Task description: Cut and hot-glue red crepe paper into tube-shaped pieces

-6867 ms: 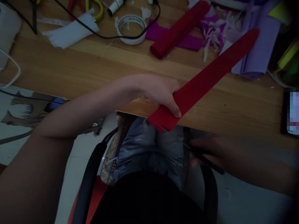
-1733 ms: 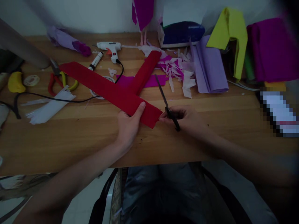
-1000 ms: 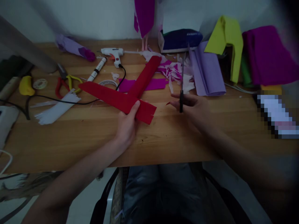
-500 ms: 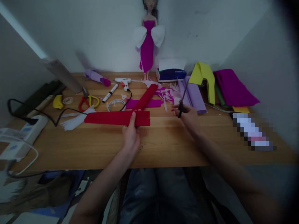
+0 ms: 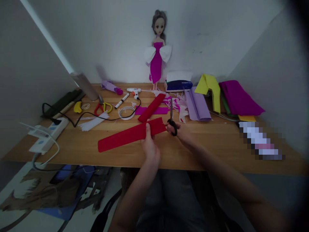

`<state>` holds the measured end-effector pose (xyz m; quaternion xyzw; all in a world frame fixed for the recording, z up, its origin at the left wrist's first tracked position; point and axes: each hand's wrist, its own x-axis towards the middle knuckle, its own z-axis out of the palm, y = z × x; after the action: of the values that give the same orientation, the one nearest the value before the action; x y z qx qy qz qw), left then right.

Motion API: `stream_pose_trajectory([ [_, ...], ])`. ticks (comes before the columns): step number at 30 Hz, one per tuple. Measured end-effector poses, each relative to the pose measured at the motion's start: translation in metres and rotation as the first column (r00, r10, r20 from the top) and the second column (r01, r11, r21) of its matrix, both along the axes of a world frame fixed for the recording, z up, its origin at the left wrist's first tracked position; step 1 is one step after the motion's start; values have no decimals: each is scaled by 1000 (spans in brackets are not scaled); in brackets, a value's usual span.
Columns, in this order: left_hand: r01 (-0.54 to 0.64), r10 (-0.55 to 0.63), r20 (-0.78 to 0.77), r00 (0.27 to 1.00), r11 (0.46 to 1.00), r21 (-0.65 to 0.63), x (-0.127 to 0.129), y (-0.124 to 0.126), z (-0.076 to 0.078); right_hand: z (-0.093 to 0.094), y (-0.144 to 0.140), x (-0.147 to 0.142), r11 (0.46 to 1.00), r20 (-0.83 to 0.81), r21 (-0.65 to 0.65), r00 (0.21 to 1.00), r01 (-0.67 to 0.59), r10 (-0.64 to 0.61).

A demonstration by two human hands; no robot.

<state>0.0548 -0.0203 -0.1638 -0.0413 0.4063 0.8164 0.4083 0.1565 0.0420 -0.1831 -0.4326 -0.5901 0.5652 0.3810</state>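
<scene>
A wooden desk (image 5: 212, 141) is standing against a pale wall, with a doll (image 5: 158, 48) upright far beyond both hands. The left hand (image 5: 151, 146) is pinching the red crepe paper strip (image 5: 130, 135) near its right end, the strip trailing off to that hand's left. The right hand (image 5: 182, 132) is gripping black scissors (image 5: 172, 120), blades pointing away. Half a second ago the scissors were held apart from the strip; now they are sitting right at its end, so cutting looks to be resuming.

Both forearms are bare, with no sleeves, watch or rings showing, and the lap (image 5: 166, 196) is clad in blue-grey denim.
</scene>
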Motion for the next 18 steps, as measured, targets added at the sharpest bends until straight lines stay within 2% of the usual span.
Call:
stream_pose_trajectory([
  [3, 61, -61, -23, 998, 998, 15, 10, -4, 0, -7, -3, -2, 998, -37, -55, 999, 34, -36],
  [7, 101, -104, -47, 994, 993, -57, 18, -8, 2, -10, 0, -1, 990, -89, -92, 989, 110, -119],
  [11, 163, -162, 15, 987, 986, -38, 23, -8, -1, -8, 6, 4, 987, -105, -133, 989, 89, -104],
  [14, 332, -332, -28, 943, 943, -4, 16, -25, -4, -7, 12, 11, 986, -96, -164, 994, 34, -50],
  [16, 567, -566, -89, 819, 824, -25, 3, -50, -1, -5, 16, 16, 984, -84, -177, 996, 0, -15],
  [17, 681, -682, -87, 726, 731, -51, -7, -65, 3, -4, 17, 18, 983, -75, -184, 997, -17, 3],
  [18, 876, -881, -120, 458, 470, -106, -17, -79, 8, -2, 19, 20, 981, -63, -191, 998, -33, 21],
])
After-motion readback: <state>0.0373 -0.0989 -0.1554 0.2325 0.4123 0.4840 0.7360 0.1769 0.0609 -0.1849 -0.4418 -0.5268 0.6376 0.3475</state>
